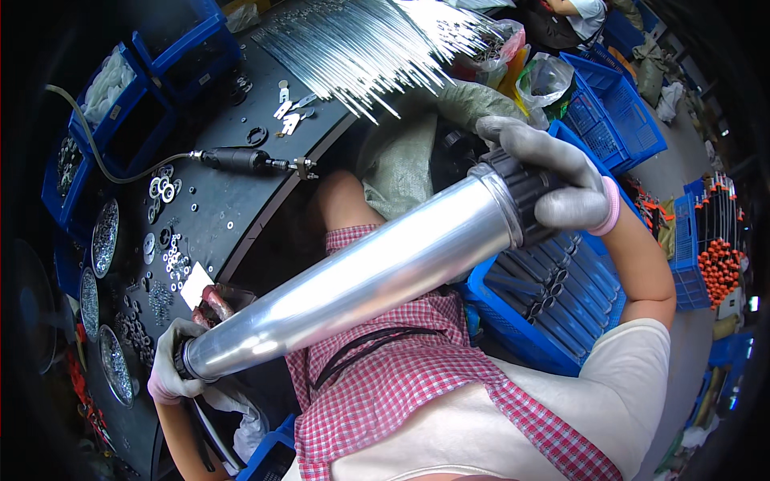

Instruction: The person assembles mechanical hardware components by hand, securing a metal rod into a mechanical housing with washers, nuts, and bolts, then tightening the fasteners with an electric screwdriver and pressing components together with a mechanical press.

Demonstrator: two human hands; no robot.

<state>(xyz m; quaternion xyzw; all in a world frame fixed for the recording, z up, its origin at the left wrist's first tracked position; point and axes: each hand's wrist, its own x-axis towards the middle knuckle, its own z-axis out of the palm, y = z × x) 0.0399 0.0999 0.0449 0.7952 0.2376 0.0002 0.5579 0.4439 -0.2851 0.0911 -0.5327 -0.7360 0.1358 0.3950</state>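
Note:
A shiny silver metal cylinder (pixel 361 276) slants across my lap, its right end farther from me and higher. My left hand (pixel 175 365), in a grey-white glove, is closed round the lower left end, where a dark end piece shows at the rim. At the other end my right hand (pixel 561 172), gloved in grey with a pink cuff, wraps round a black ribbed cap (pixel 525 196). The cap sits on the cylinder's end; whether it is fully seated I cannot tell. My left fingers are partly hidden behind the tube.
Left of me a dark workbench (pixel 233 192) carries a pneumatic screwdriver (pixel 237 160) with a hose, loose washers, metal bowls of small parts (pixel 119 365) and a pile of long metal rods (pixel 361 48). To the right stand a blue crate of metal tubes (pixel 553 297) and another blue crate (pixel 618 120).

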